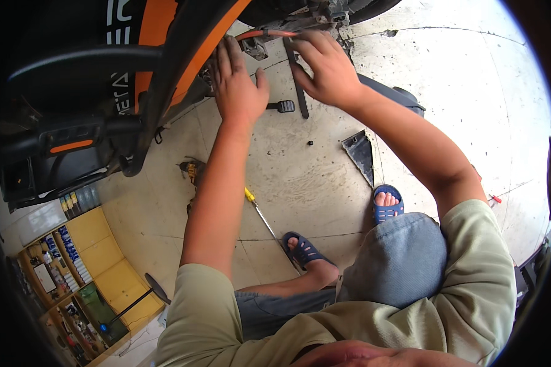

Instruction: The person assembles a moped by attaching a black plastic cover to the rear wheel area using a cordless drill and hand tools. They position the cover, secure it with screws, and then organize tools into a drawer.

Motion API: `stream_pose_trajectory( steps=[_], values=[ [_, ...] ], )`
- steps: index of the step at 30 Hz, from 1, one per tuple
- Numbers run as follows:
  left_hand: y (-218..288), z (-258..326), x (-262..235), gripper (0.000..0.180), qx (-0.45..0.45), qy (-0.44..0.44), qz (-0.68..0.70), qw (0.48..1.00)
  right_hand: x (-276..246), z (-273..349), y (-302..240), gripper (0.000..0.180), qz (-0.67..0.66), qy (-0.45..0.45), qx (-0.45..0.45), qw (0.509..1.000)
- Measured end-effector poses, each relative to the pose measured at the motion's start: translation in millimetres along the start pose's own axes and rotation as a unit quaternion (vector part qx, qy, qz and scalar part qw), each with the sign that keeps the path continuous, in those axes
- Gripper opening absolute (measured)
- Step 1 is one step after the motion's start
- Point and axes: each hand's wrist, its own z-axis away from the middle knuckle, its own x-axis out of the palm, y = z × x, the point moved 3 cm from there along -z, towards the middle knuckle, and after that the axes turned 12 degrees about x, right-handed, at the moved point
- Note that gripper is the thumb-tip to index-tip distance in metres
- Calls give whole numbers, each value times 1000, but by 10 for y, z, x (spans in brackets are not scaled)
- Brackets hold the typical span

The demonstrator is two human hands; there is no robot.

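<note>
A black and orange vehicle body (193,67), seemingly a motorbike or scooter, leans in from the upper left. My left hand (240,92) lies against its lower edge, fingers stretched out and thumb apart, holding nothing. An orange cable or hose (269,33) runs from beside those fingertips to my right hand (329,70). The right fingers curl over the cable's right stretch; their tips are partly hidden and the thumb stands off below. Between the hands are a metal bracket (256,49), a long black strip (301,98) pointing down, and a black ridged pedal (285,106).
A long yellow-handled screwdriver (250,195) lies below my left forearm, near a yellow and black tool (193,170). A black triangular panel (361,153) rests by my sandalled foot (387,200). Wooden shelving (104,244) with parts stands lower left; a dark wheel (373,11) is at the top.
</note>
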Motion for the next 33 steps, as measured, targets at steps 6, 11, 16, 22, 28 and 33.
stream_pose_trajectory(
  steps=[6, 11, 16, 22, 28, 33],
  values=[
    [428, 908, 101, 71, -70, -52, 98, 991, -711, 1392, 923, 90, 320, -283, 281, 859],
    [674, 1812, 356, 69, -160, -150, 146, 965, -1020, 1565, 1139, 110, 361, -389, 305, 791],
    [845, 2102, 492, 65, -209, -197, 258, 922, -1126, 1390, 1079, 111, 329, -369, 261, 829],
    [856, 1734, 478, 66, -511, -33, 653, 559, -1154, 1247, 593, 97, 251, -293, 71, 920],
    [730, 1299, 441, 68, -426, 234, 823, 293, -981, 1107, 218, 105, 192, -264, 18, 945],
    [723, 1112, -126, 63, -251, 235, 830, 438, -1057, 1276, 657, 135, -172, -123, 319, 924]
  ],
)
